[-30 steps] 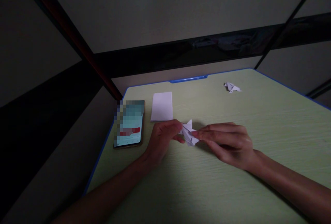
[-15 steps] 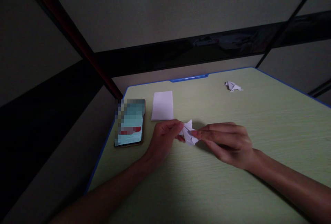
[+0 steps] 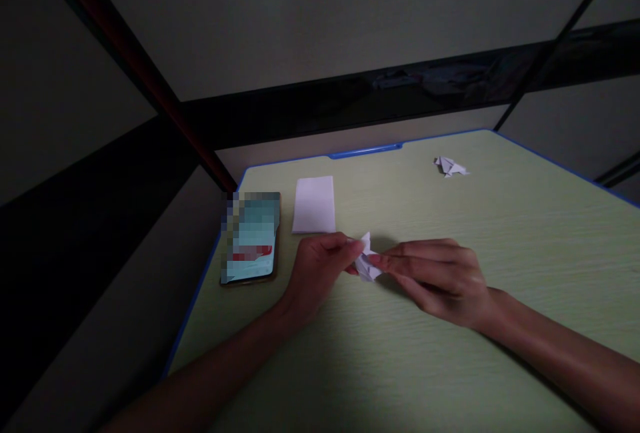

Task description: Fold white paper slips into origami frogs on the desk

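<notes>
A small white folded paper figure (image 3: 367,266) is held just above the table, between both hands. My left hand (image 3: 320,269) pinches its left side, with the thumb on top. From the right, my right hand (image 3: 440,276) grips the other side between thumb and fingertips. Pointed flaps stick up and down from the paper, and the fingers hide part of it. A second folded paper figure (image 3: 451,167), shaped like a small animal, lies at the back right of the table.
A stack of white square paper (image 3: 314,205) lies beyond my left hand. To its left is a phone (image 3: 253,239) with a lit, partly blurred screen. The pale table (image 3: 525,239) has a blue edge and a blue bar (image 3: 367,151) at the back, close to a cabinet wall.
My left thumb has slid slightly to the right over the folded paper, covering more of it. My right hand has barely moved.
</notes>
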Demonstrator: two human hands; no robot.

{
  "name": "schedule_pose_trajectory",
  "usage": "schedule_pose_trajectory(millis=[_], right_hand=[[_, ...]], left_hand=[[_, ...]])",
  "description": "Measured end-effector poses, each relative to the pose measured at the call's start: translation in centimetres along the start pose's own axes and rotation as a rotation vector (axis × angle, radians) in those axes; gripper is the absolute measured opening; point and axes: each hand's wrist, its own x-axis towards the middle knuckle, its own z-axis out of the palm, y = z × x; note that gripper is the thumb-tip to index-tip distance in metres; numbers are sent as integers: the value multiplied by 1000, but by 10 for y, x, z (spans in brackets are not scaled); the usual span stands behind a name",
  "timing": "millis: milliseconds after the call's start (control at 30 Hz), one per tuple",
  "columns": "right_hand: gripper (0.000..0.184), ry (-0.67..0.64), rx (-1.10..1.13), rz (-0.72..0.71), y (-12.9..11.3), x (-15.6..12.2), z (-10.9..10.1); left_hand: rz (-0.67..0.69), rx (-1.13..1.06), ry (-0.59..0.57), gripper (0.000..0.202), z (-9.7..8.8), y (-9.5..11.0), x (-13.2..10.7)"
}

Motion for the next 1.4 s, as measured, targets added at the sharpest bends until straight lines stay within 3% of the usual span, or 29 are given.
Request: schedule_pose_trajectory(millis=[267, 500, 567, 633, 767, 900, 1033, 1400], right_hand=[[25, 0, -6, -59, 2, -1, 0], [23, 12, 41, -22, 1, -1, 0], [21, 20, 110, 78, 0, 0, 2], [17, 22, 256, 285, -2, 2, 5], [12, -36, 824, 769, 1, 9, 10], [14, -114, 1288, 1014, 7, 10, 11], [18, -199, 1378, 1136, 9, 10, 9], [13, -241, 1349, 1166, 9, 13, 8]], left_hand=[[42, 40, -38, 18, -1, 1, -1], [26, -82, -25, 18, -3, -2, -1], [27, -49, 12, 18, -3, -1, -1], [39, 25, 67, 19, -3, 1, 0], [42, 130, 150, 19, -4, 4, 2], [69, 211, 103, 18, -3, 3, 1], [119, 271, 65, 20, -2, 1, -1], [190, 288, 75, 22, 0, 1, -2]])
